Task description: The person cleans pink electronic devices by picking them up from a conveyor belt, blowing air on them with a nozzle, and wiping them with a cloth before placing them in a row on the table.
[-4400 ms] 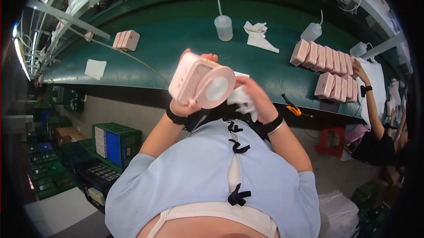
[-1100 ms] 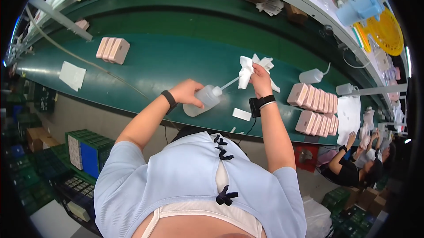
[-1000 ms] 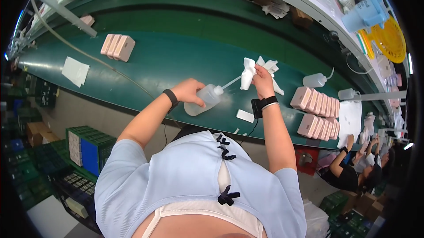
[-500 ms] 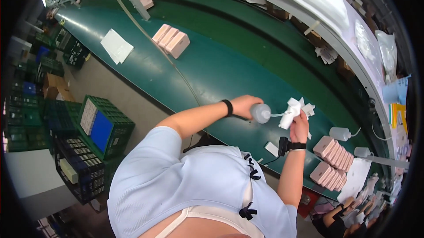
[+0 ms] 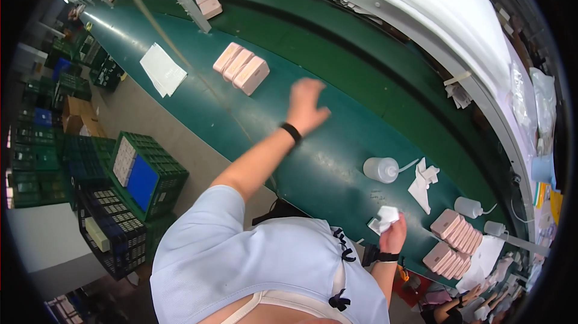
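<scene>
My left hand point(image 5: 307, 106) is raised over the green workbench, blurred by motion, with thumb and fingers apart and nothing held. The nearest things to it are three pale pink box-shaped pieces point(image 5: 242, 68), to its left and apart from it. Close to the bench's front edge, my right hand point(image 5: 392, 235) grips a crumpled white wipe point(image 5: 385, 218); whether cloth or paper, I cannot tell. Beyond that hand are a translucent squeeze bottle point(image 5: 379, 170) with a thin bent spout and another crumpled white wipe point(image 5: 424, 183). Neither touches my hands.
Stacked pink pieces point(image 5: 456, 231) stand at the right, beside more squeeze bottles point(image 5: 468, 207). White sheets point(image 5: 162, 70) lie at the left. A hose point(image 5: 180, 53) hangs across the view. Crates point(image 5: 150, 173) stand on the floor. Another person's arm point(image 5: 448, 309) shows at lower right.
My left hand has let go of the squeeze bottle, now on the bench, and moved up and left. The right hand has come nearer with a wipe, leaving another wipe on the bench.
</scene>
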Motion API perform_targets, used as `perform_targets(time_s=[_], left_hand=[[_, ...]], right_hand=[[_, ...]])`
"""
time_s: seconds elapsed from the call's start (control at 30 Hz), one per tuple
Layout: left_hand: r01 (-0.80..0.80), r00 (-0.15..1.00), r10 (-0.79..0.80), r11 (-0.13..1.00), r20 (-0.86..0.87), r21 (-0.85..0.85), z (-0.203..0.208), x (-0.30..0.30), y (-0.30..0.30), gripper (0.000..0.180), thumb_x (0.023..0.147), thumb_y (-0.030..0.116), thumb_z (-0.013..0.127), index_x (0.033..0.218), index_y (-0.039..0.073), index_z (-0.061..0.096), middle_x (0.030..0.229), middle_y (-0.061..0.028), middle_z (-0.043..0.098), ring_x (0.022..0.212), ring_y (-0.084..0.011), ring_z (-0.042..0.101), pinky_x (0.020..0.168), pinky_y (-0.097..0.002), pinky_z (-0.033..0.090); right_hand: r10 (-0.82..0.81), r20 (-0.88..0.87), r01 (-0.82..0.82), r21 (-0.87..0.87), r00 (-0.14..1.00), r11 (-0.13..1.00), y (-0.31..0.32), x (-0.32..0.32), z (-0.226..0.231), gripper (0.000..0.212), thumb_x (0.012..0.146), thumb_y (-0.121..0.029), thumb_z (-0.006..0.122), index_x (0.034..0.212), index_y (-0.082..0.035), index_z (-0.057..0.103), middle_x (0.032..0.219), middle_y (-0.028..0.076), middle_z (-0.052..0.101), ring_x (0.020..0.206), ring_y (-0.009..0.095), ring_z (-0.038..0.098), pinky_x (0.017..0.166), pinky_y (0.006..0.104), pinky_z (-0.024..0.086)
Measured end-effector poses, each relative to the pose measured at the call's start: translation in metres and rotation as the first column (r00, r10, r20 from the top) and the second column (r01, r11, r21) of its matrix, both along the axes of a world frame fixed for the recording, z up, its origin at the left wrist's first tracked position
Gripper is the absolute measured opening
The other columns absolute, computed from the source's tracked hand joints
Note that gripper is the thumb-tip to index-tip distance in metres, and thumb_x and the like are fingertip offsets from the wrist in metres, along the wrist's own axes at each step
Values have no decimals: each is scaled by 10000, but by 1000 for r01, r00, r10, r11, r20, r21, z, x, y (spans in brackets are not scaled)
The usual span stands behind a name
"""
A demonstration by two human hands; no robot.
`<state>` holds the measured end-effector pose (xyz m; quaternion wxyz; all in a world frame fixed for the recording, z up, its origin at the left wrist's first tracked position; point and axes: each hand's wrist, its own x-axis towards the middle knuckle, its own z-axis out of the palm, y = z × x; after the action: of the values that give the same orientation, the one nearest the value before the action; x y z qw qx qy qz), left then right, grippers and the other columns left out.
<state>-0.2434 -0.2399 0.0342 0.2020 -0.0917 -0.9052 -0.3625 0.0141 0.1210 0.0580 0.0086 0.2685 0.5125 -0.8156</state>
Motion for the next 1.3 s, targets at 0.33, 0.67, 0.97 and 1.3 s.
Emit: perform_targets(time_s=[0.33,0.67,0.97,1.3], left_hand=[[-299,652,670,658,356,-691,20,-72,-222,1426,433,668,881,1575,245,138,1590,-266,129,1447,-511,143,1121,-680,123],[-312,670,504,857,544,-410,-11,-109,-285,1238,563,752,762,1530,120,316,1466,-278,398,1369,-382,395,1101,-528,310],[-230,671,53,963,740,140,-46,-122,-346,902,722,550,788,1278,-118,546,1165,-206,673,1031,-244,663,901,-337,510],[-125,740,-12,980,673,155,-26,-63,-231,530,785,358,808,1106,-47,689,986,-146,736,881,-190,703,796,-314,549]], right_hand=[[108,316,-147,105,943,984,-29,7,-33,181,848,10,461,924,-13,623,876,79,680,751,168,634,686,291,504],[410,292,-444,58,864,894,-53,-40,-33,235,841,10,449,969,0,646,913,58,667,829,167,627,737,290,495],[650,7,-607,-352,760,713,-292,-218,-84,484,943,0,447,1427,3,461,1363,137,560,1207,243,576,1002,344,468],[275,17,-266,-199,961,943,-365,-259,-101,475,929,0,449,1400,58,454,1399,129,533,1229,228,556,1040,345,440]])
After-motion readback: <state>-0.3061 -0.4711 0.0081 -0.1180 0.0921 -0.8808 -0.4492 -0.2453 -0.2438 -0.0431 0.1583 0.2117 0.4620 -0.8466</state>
